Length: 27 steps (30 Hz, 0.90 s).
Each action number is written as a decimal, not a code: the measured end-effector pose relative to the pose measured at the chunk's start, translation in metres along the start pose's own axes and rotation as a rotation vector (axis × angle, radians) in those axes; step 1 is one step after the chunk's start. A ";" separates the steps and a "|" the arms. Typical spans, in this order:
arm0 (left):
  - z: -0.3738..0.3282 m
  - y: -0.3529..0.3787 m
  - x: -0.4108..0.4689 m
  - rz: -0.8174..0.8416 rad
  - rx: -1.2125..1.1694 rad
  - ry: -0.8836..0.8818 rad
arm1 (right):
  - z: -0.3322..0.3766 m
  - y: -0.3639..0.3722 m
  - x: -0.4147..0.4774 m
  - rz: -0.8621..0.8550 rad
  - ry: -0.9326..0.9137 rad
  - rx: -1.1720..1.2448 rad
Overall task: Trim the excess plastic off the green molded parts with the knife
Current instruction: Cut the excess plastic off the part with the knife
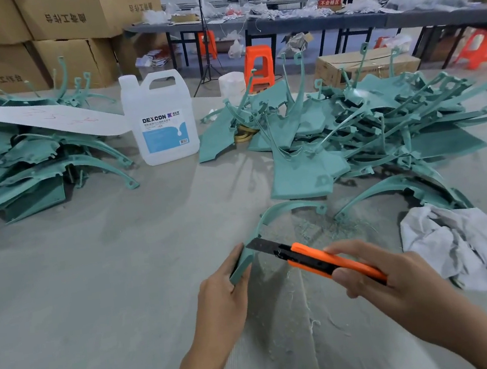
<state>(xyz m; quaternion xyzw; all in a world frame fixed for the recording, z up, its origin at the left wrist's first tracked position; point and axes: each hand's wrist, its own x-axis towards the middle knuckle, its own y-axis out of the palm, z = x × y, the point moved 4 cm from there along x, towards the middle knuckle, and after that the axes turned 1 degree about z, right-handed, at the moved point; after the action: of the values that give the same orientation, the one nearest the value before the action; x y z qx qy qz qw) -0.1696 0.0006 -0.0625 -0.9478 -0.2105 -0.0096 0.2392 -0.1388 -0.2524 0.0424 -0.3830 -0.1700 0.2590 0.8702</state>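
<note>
At the near edge of the table, right of middle: left hand grips the wide end of a green molded part, thumb on top, fingers curled under. The part's thin arm curves up and away toward the table's middle. Right hand closed round an orange knife, forefinger laid along the top. Dark blade extended, tip touching the part's edge just above the left thumb. Pale green shavings scattered on the surface just beyond the blade. Crumpled grey rag toward the right edge. Large heap of green parts fills the far right of the table; second heap at the far left, a white paper sheet lying across it. White plastic jug upright between the two heaps.
</note>
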 end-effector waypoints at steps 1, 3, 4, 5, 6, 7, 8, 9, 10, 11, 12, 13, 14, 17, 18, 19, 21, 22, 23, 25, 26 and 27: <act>-0.002 -0.002 0.000 -0.009 -0.003 0.000 | -0.001 0.000 0.004 0.006 -0.005 -0.006; -0.002 -0.003 0.001 -0.015 -0.002 -0.004 | -0.002 0.001 0.013 0.004 -0.027 -0.013; -0.001 -0.003 0.002 -0.008 0.014 -0.011 | -0.003 0.001 0.018 -0.007 -0.031 -0.023; -0.002 -0.001 0.001 0.004 0.040 -0.011 | -0.005 0.000 0.022 -0.021 -0.027 -0.039; -0.004 0.000 -0.002 0.017 0.077 0.010 | -0.007 -0.001 0.027 -0.032 -0.018 -0.055; -0.005 0.001 -0.006 0.030 0.116 0.037 | -0.010 -0.002 0.031 -0.039 -0.006 -0.065; -0.005 0.001 -0.010 0.040 0.137 0.043 | -0.012 -0.002 0.036 -0.043 0.006 -0.066; -0.003 -0.001 -0.013 0.042 0.136 0.029 | -0.013 -0.001 0.040 -0.043 0.014 -0.062; 0.000 -0.003 -0.014 0.039 0.126 0.013 | -0.014 0.001 0.043 -0.043 0.015 -0.058; 0.004 -0.006 -0.015 0.029 0.106 -0.008 | -0.013 0.003 0.045 -0.041 0.009 -0.058; 0.007 -0.009 -0.016 0.020 0.081 -0.031 | -0.012 0.007 0.048 -0.041 -0.001 -0.058; 0.009 -0.013 -0.017 0.019 0.063 -0.048 | -0.013 0.010 0.050 -0.044 -0.005 -0.060; 0.010 -0.016 -0.019 0.020 0.053 -0.053 | -0.017 0.012 0.052 -0.055 0.005 -0.068; 0.008 -0.022 -0.027 0.013 0.071 -0.040 | -0.040 0.014 0.059 -0.100 0.105 -0.119; 0.008 -0.022 -0.028 0.005 0.078 -0.033 | -0.049 0.013 0.060 -0.109 0.142 -0.140; 0.008 -0.021 -0.028 -0.004 0.083 -0.029 | -0.058 0.011 0.059 -0.122 0.179 -0.165; 0.008 -0.020 -0.030 -0.013 0.100 -0.032 | -0.078 0.006 0.057 -0.160 0.249 -0.241; 0.008 -0.020 -0.031 -0.012 0.110 -0.033 | -0.089 0.003 0.055 -0.179 0.289 -0.287; 0.008 -0.019 -0.031 -0.012 0.111 -0.032 | -0.099 0.000 0.052 -0.191 0.332 -0.333; 0.008 -0.021 -0.031 -0.027 0.085 -0.041 | -0.113 -0.003 0.047 -0.197 0.395 -0.392; 0.007 -0.022 -0.031 -0.032 0.078 -0.043 | -0.114 -0.003 0.045 -0.207 0.404 -0.392; 0.007 -0.022 -0.031 -0.027 0.086 -0.038 | -0.113 -0.003 0.043 -0.231 0.399 -0.385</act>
<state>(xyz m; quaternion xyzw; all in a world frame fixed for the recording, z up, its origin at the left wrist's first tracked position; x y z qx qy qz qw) -0.2074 0.0086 -0.0623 -0.9338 -0.2280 0.0141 0.2754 -0.0473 -0.2945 -0.0244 -0.5622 -0.0840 0.0407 0.8217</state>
